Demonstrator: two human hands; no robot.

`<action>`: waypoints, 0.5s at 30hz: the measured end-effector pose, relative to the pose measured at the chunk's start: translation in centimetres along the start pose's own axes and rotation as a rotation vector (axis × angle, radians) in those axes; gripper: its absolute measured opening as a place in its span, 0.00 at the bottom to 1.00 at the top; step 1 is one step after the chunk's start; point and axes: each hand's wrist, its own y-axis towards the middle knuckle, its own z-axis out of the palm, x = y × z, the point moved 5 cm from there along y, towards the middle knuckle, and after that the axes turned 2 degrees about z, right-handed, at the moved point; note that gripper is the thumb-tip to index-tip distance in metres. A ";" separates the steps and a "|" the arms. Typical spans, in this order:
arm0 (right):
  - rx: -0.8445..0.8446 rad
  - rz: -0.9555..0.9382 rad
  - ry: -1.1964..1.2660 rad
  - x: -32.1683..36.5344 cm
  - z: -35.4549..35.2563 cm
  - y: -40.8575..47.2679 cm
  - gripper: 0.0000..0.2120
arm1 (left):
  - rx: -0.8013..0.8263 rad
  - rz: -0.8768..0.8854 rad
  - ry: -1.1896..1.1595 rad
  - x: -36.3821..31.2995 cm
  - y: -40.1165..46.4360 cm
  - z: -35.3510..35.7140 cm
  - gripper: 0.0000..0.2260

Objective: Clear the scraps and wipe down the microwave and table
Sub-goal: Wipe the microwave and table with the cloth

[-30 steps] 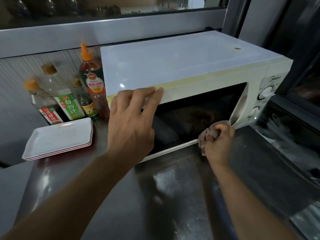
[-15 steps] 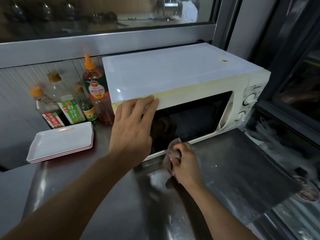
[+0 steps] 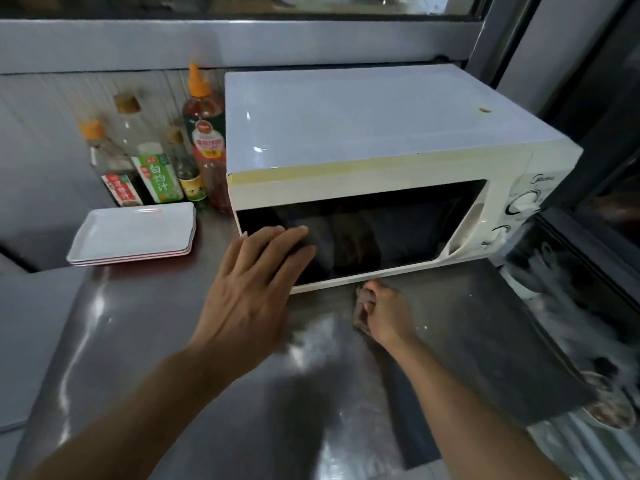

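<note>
Head view: left hand (image 3: 254, 289) spread flat, fingers straight, before microwave (image 3: 363, 161) door's lower left; right hand (image 3: 386, 315) curled round crumpled cloth (image 3: 362, 308) (brownish) on steel table (image 3: 173, 341), just below door's bottom edge.

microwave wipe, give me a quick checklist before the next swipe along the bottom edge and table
1. Cloth in grip: ok, the right hand is curled round it at the microwave's lower front edge.
2. Microwave steadied: ok, the left hand lies with straight fingers against the dark door glass.
3. Door shut: ok, it sits flush with the front.
4. Path on the table in front: ok, bare steel with a few pale specks left to wipe.
5. Microwave top clean: not ok, a small brown scrap sits near its right rear.
6. Plates and bottles out of the way: ok, they stand left of the microwave.
</note>
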 end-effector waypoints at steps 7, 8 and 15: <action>0.078 -0.144 -0.132 0.7 1.2 -0.6 0.10 | 0.140 -0.129 0.033 -0.4 -2.3 1.6 0.24; 0.124 -0.184 -0.128 0.8 1.0 -1.1 0.11 | 0.161 -0.145 0.031 -0.8 -2.6 1.6 0.24; 0.455 -0.367 -0.138 1.7 0.5 -5.4 0.15 | 0.271 -0.246 0.038 -2.9 -4.5 0.4 0.29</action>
